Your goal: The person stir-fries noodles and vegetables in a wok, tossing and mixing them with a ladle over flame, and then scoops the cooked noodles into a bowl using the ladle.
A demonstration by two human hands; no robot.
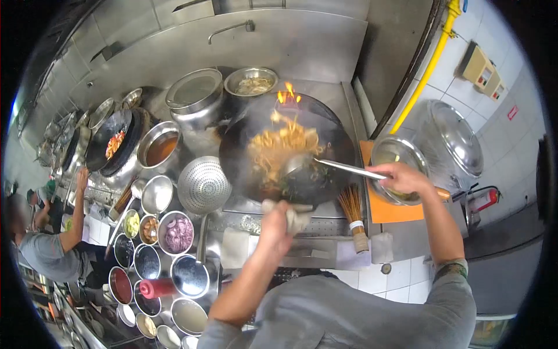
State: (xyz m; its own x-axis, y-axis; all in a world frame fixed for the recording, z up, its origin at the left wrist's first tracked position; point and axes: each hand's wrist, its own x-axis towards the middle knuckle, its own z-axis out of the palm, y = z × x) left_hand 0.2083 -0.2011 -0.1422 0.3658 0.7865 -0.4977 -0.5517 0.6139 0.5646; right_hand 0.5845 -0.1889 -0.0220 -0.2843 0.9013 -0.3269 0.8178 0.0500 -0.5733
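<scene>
My left hand (276,228) is closed around a pale cloth (297,220) at the near rim of a large dark wok (232,154). In the wok, noodles (285,142) rise in steam, with small flames (289,94) at its far edge. My right hand (402,178) grips the handle of a metal ladle (349,168); the ladle's bowl reaches into the wok beside the noodles. Under my right hand is a metal bowl (401,152) on an orange board (381,210).
A perforated skimmer (204,185) lies left of the wok. Bowls of sliced onion (177,234) and sauces stand at lower left. A bamboo brush (351,209) is near the right front. Another person (52,250) works at a wok far left.
</scene>
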